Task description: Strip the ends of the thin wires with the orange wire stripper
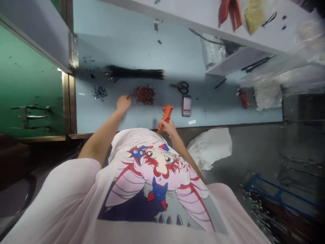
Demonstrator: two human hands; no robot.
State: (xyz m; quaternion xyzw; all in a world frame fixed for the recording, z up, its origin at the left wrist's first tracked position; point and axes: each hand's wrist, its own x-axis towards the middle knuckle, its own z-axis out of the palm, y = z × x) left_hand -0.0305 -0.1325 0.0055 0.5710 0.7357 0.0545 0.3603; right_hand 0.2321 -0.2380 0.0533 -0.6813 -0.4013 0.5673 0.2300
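Observation:
My right hand (169,126) is wrapped round the handles of an orange wire stripper (167,114), its jaws pointing away from me near the bench's front edge. My left hand (124,103) is closed in a pinch just left of a heap of small brown pieces (144,95). Whatever lies between those fingertips is too small to make out. Behind the heap stretches a long bundle of black wires (137,73) with bare-looking ends. A small pile of blue and silver terminals (100,93) sits to the left of my left hand.
Black-handled scissors (183,87) and a phone (187,106) lie right of the brown heap. Farther right are red-handled pliers (244,99) and plastic bags (267,91). A shelf (177,18) overhangs the back. A white sack (212,145) is below the bench edge.

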